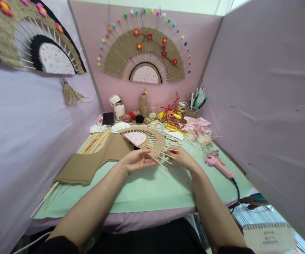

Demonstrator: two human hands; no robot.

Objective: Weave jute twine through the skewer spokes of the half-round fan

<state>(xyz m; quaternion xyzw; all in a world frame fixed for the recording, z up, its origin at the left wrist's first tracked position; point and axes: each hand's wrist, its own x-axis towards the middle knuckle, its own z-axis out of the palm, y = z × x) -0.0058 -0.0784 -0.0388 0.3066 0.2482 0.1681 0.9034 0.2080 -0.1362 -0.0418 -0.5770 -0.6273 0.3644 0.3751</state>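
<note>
A half-made fan point(145, 138) of wooden sticks wound with jute, with a pink dotted centre, lies tilted over the green table point(147, 187). My left hand point(136, 159) is under its near edge, palm up, fingers curled around the stick ends. My right hand point(178, 155) sits just right of the fan, fingers pinched on a thin wooden stick point(160, 163) that pokes out of the fan's edge.
Brown cardboard point(89, 162) and a bundle of bamboo sticks point(95, 141) lie to the left. A pink glue gun point(218, 165) with a black cord rests to the right. Twine, pipe cleaners, a jar and a tool cup crowd the back. Finished fans point(144, 56) hang on the walls.
</note>
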